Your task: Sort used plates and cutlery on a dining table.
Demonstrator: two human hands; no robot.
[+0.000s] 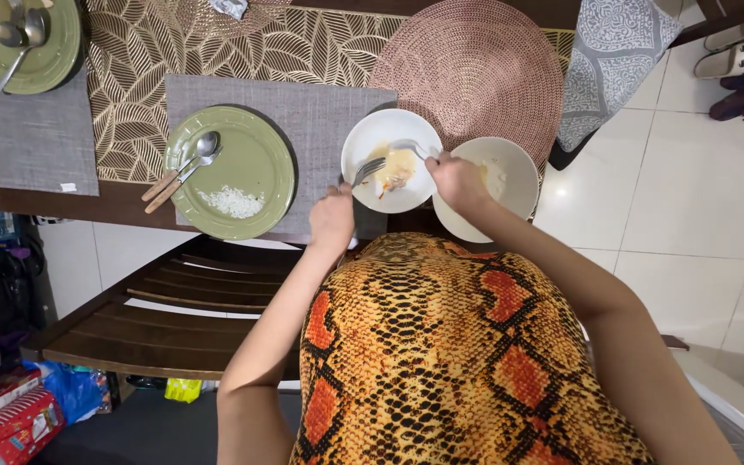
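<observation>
Forks meet over the white plate [370, 138] of yellowish scraps on the counter [122, 202]; green plate [260, 155] sits at its nine o'clock; left hand [331, 217] grips one fork [368, 170]; right hand [456, 179] grips another fork [408, 145]; white bowl [518, 176] at three o'clock.

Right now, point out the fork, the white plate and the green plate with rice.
fork [368, 170], head view, on its tines.
white plate [363, 138], head view, bare left rim.
green plate [260, 146], head view, bare centre.

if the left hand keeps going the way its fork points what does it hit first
Probably the leftover food on the white plate; the left hand aims its fork there. Depth is unclear.
</observation>
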